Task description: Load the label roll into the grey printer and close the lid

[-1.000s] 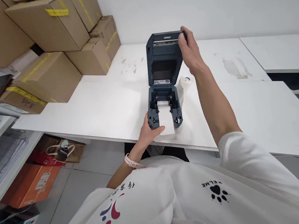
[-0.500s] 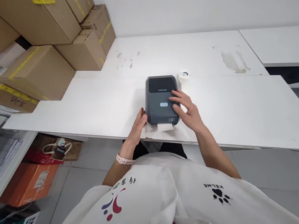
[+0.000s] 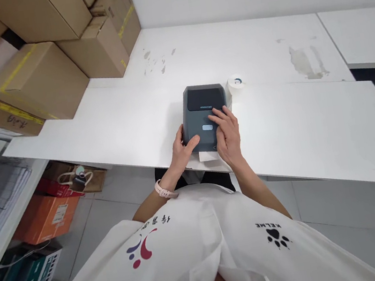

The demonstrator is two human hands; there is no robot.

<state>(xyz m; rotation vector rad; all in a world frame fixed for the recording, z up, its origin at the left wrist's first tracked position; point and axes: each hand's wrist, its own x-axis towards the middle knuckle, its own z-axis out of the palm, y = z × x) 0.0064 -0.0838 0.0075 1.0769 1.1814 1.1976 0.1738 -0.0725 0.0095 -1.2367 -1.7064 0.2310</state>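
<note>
The dark grey plastic label printer [image 3: 204, 104] sits lid-down near the front edge of the white desk [image 3: 293, 114], between the two hands. The left grip [image 3: 182, 147] clasps its front left corner, thumb on the lid and fingers down the side. The right grip [image 3: 226, 132] lies spread and flat on the lid's right front part, pinching nothing. A white paper strip [image 3: 208, 155] pokes from the front slot, between the wrists. A white label roll [image 3: 236, 83] stands just beside the far right corner.
</note>
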